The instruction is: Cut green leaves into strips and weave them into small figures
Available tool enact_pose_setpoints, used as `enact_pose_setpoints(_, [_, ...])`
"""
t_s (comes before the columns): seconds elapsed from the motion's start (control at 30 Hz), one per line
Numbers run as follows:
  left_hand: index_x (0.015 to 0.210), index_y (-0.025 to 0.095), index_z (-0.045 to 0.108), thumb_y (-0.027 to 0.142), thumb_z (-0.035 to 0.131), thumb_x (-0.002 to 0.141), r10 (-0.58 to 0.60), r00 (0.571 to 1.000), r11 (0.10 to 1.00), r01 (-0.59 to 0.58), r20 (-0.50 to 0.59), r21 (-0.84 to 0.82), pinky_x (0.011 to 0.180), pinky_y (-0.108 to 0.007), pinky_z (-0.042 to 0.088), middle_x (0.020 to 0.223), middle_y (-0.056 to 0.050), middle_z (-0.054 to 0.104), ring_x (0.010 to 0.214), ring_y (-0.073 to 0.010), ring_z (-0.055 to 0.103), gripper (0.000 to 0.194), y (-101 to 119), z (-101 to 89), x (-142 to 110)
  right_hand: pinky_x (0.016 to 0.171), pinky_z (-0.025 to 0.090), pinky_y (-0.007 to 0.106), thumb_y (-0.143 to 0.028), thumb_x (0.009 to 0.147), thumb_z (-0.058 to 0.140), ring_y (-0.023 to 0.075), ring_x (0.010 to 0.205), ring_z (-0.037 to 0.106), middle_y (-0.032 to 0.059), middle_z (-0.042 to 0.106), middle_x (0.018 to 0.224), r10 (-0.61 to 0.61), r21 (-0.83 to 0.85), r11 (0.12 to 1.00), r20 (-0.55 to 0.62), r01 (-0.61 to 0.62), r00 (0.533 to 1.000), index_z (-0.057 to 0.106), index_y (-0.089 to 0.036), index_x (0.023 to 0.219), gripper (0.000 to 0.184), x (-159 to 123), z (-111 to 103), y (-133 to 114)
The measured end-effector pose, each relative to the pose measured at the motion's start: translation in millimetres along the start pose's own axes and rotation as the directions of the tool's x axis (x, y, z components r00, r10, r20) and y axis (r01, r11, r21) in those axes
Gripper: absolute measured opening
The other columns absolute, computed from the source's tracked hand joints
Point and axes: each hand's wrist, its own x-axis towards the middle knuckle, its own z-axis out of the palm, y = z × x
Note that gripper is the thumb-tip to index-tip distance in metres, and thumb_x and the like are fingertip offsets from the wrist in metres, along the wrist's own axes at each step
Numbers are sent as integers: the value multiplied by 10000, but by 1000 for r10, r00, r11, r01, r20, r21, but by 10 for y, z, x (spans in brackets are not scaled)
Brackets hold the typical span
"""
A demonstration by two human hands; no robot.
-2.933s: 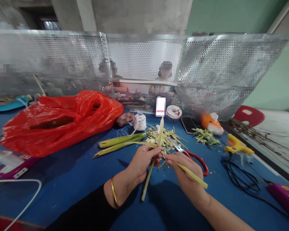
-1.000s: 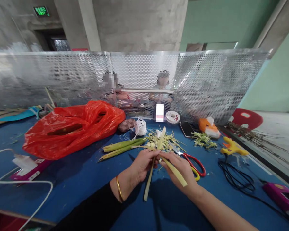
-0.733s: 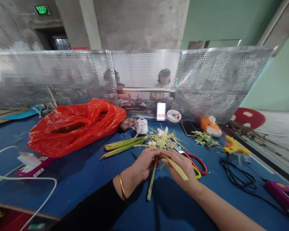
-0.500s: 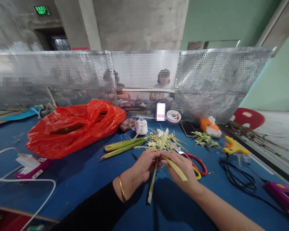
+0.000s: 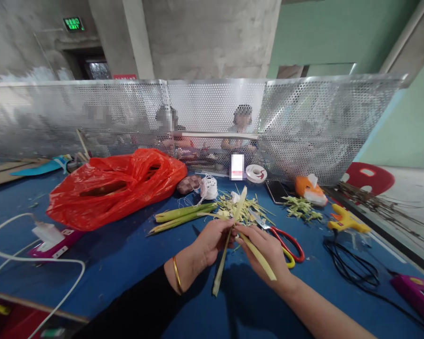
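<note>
Over the blue table, my left hand [image 5: 209, 241] pinches several pale green leaf strips where they cross. One strip [image 5: 240, 202] points away from me, another [image 5: 219, 273] hangs towards me, and a thin one reaches out left. Close against it, my right hand [image 5: 265, 247] is closed on the same crossing, and a wider yellowish strip [image 5: 260, 258] lies across its back. My fingers hide the crossing itself. Just beyond lies a heap of leaf scraps [image 5: 229, 205]. Red-handled scissors [image 5: 289, 242] rest beside my right hand, and green leaf stalks [image 5: 183, 217] lie left of my fingers.
A red plastic bag [image 5: 116, 188] fills the left side. White string [image 5: 208, 187], a ribbon spool [image 5: 256, 173] and a phone [image 5: 276, 192] are at the back. On the right are a yellow glue gun [image 5: 349, 220] and its black cable. A perforated metal screen [image 5: 212, 106] stands behind.
My right hand has come in closer to my left, and the wider strip's free end has shifted left. The view has tilted up. In the last half second the hands have barely moved.
</note>
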Motion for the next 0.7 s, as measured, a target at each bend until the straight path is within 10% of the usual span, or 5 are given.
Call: enact_pose_setpoints(0.7, [761, 90, 673, 236, 667, 751, -4, 999, 999, 5, 33, -34, 473, -188, 374, 604, -16, 576, 491, -81, 503, 147, -45, 0, 34, 657, 522, 288, -226, 936, 509, 202, 766, 669, 82, 691, 902, 52, 45, 997, 63, -55, 997, 579, -203, 1118, 196, 6, -28, -62])
